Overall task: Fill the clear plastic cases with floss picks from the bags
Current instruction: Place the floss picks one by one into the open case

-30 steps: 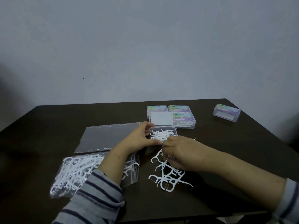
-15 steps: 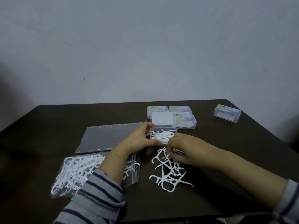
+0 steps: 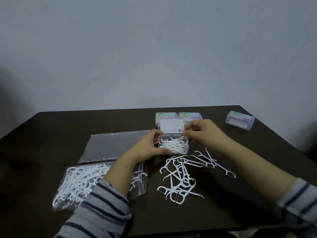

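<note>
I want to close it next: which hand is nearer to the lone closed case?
Right. The right hand is left of the lone case; the left hand is farther left.

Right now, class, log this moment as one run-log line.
left hand: holds open case | right hand: pinches floss pick over case | loose picks: on table | bag: part full

Hands at an open case of floss picks on a dark table (image 3: 51, 134).

The left hand (image 3: 147, 146) grips the near left side of the open case (image 3: 173, 146), lid up; the right hand (image 3: 200, 131) pinches a floss pick (image 3: 184, 137) over its far right corner. Loose picks (image 3: 180, 177) lie scattered just nearer. A bag of picks (image 3: 80, 182) sits near left, an empty bag (image 3: 111, 145) beyond it. Closed cases (image 3: 188, 115) stand behind, another case (image 3: 239, 120) far right.
</note>
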